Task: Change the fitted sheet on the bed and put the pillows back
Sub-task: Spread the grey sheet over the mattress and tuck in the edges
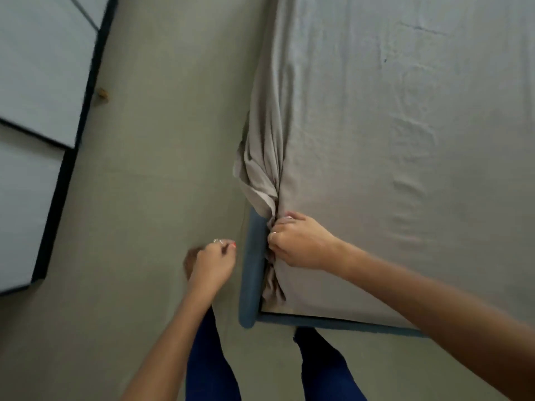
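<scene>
A pale grey fitted sheet [390, 140] covers the mattress on the right. Its left edge hangs in bunched folds [260, 169] over the side of the bed. My right hand [298, 241] grips the gathered sheet at the near left corner, beside the blue padded bed frame [252, 270]. My left hand [210, 263] hovers over the floor just left of the frame, fingers loosely curled, holding nothing. No pillows are in view.
Greenish-grey floor [159, 140] runs along the bed's left side. White panels with black edges [43, 82] stand at the far left. A small brown object [102, 93] lies by them. My legs in blue trousers [211, 366] stand at the bed's near corner.
</scene>
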Available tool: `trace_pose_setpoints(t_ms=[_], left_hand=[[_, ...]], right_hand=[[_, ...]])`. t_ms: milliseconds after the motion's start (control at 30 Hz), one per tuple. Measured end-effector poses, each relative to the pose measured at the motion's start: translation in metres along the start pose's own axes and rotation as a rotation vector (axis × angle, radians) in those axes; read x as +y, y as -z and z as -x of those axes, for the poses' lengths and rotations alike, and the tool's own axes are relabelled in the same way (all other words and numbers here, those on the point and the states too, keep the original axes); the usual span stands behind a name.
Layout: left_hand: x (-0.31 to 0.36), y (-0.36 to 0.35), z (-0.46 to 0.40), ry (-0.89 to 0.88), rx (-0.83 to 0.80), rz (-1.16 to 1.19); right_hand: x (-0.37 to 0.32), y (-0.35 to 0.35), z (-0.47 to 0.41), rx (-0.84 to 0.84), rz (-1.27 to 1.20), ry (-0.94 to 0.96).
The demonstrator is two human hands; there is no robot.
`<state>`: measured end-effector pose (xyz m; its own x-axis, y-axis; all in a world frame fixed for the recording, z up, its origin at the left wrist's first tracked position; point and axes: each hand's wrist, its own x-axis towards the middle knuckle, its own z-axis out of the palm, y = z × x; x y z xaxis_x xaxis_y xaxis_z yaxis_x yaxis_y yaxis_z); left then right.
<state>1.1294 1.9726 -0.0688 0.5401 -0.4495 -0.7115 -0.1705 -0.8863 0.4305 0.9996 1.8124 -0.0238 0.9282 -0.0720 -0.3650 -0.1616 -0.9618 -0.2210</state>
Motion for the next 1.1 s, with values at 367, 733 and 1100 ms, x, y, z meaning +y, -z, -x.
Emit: trace_pose_setpoints(t_ms=[367,733,1100], left_hand=[[0.107,0.018,-0.135,0.425,-0.582,0.801],[0.154,0.014,-0.127,-0.17,-0.13,0.638],[0.159,0.065,-0.185,-1.75,-0.443,-0.666]], right_hand=[[-0.083,-0.034,-0.061,0.286,-0.122,-0.538],[-0.046,-0.038,-0.088,0.294,-0.037,-1.051],[-0.061,-0.024,-0.095,0.348,-0.47,-1.115]])
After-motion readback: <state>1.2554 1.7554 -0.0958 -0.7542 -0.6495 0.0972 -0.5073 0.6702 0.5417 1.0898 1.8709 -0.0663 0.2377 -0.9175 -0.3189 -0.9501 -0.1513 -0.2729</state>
